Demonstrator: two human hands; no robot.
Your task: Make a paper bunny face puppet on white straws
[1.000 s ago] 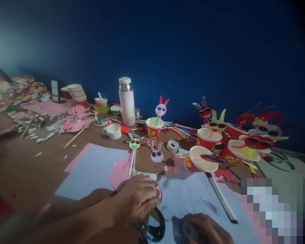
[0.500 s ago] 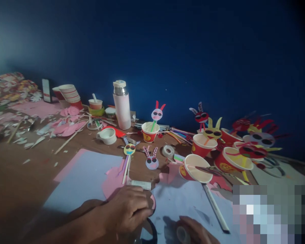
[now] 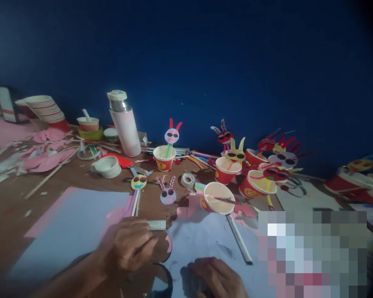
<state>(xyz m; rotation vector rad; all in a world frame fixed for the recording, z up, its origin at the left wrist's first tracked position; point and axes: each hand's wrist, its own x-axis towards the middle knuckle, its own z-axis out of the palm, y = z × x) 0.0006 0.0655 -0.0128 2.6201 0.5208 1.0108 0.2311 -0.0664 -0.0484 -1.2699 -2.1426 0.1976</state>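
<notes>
My left hand (image 3: 135, 244) is closed over the table, fingers curled together; what they hold, if anything, is hidden. Just beyond it lies a white glue tube (image 3: 157, 225), and to its right a small pink piece with a dark edge (image 3: 168, 245). My right hand (image 3: 219, 278) curls over a dark round object on the blue-white paper (image 3: 202, 236) at the bottom. Past the hands lie a yellow paper face (image 3: 138, 182) on straws and a lilac rabbit face (image 3: 168, 196). A paper cup (image 3: 219, 198) tilts behind the paper.
At the back stand a pink flask (image 3: 126, 130), stacked cups (image 3: 46, 109) and a cup with a rabbit face (image 3: 164, 159). A tape roll (image 3: 188, 180) lies mid-table. Decorated cups (image 3: 257, 184) crowd the right. A ruler (image 3: 239, 240) lies on the paper.
The view has turned right, so the table's things sit further left and more cups show at the right. My right hand has come further into view, its fingers now over the round object.
</notes>
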